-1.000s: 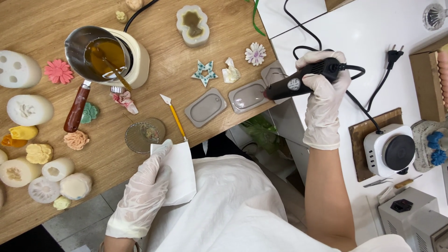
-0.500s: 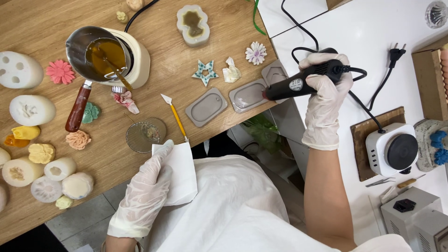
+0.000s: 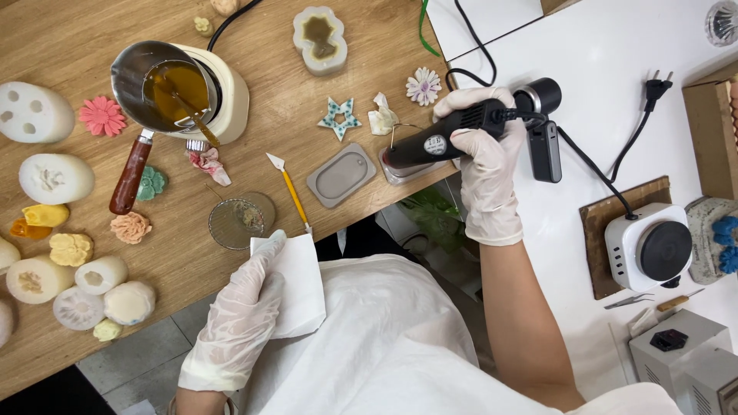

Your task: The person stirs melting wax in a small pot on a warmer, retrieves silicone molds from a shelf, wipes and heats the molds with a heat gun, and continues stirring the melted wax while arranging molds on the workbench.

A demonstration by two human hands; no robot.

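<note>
The left hand (image 3: 242, 311), gloved, lies nearest the body at the table edge, fingers closed over a folded white paper towel (image 3: 298, 283), pinning it flat. Just beyond its fingertips lies a small round wire strainer (image 3: 240, 221) on the wooden table (image 3: 254, 131), and beside that, to the right, a yellow-handled spatula tool (image 3: 290, 192).

The right hand (image 3: 484, 165), also gloved, is clenched around the handle of a black corded heat tool (image 3: 461, 127). The tool is held nearly level, nozzle pointing left. The nozzle tip sits over a grey rectangular mould (image 3: 407, 167) at the table's right edge; contact cannot be confirmed. A second grey rectangular mould (image 3: 340, 175) lies just left of the first.

Farther from the left hand, a metal pot of amber liquid (image 3: 165, 84) stands on a cream warmer, its reddish handle angled toward the body. Coloured wax flowers (image 3: 101, 115) and white silicone moulds (image 3: 55, 178) lie to the left. Right of the right hand stands a small white hotplate (image 3: 649, 247).
</note>
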